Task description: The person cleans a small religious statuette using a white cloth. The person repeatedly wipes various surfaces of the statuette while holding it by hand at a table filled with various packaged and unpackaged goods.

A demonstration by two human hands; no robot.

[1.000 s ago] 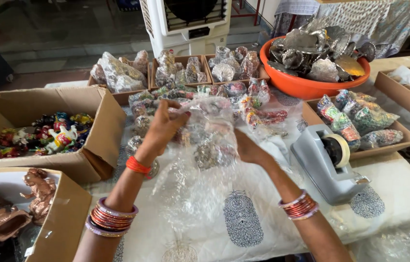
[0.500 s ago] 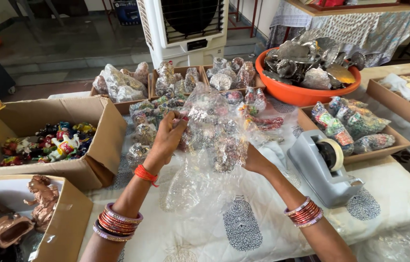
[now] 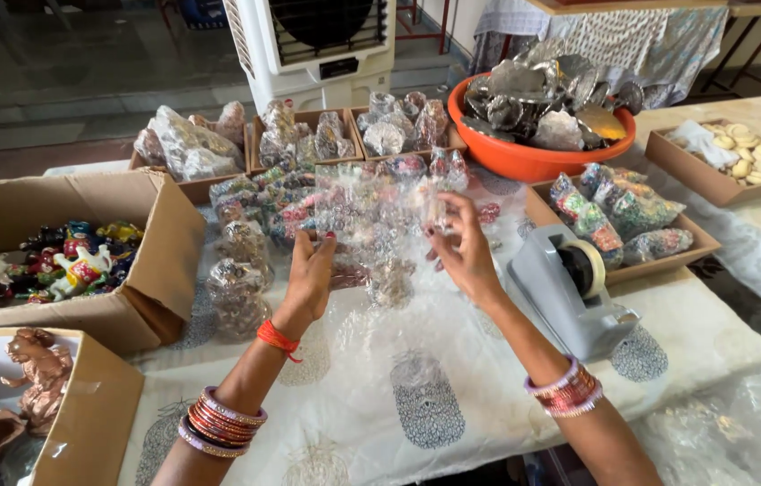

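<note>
Plainly, both hands were raised above the table (image 3: 452,423) with a clear plastic bag (image 3: 380,229) stretched between them, and the relation that mattered was that the bag hung straight down from the grip. The left hand (image 3: 311,274) pinched the bag's upper left edge with its fingertips closed on the film, and the right hand (image 3: 463,245) pinched the upper right edge the same way, fingers curled tight on the plastic. Between the two hands the bag's mouth ran roughly level from left to right, while its long axis fell downward towards a small glinting figure (image 3: 391,281) that seemed to sit low inside it, though the film blurred its outline. Neither hand was clearly nearer; the load lay about midway between them, just below the fingertips. Just to the right of the right hand stood a grey tape dispenser (image 3: 574,292), and well to the left an open cardboard box (image 3: 142,270) of painted figurines.
</note>
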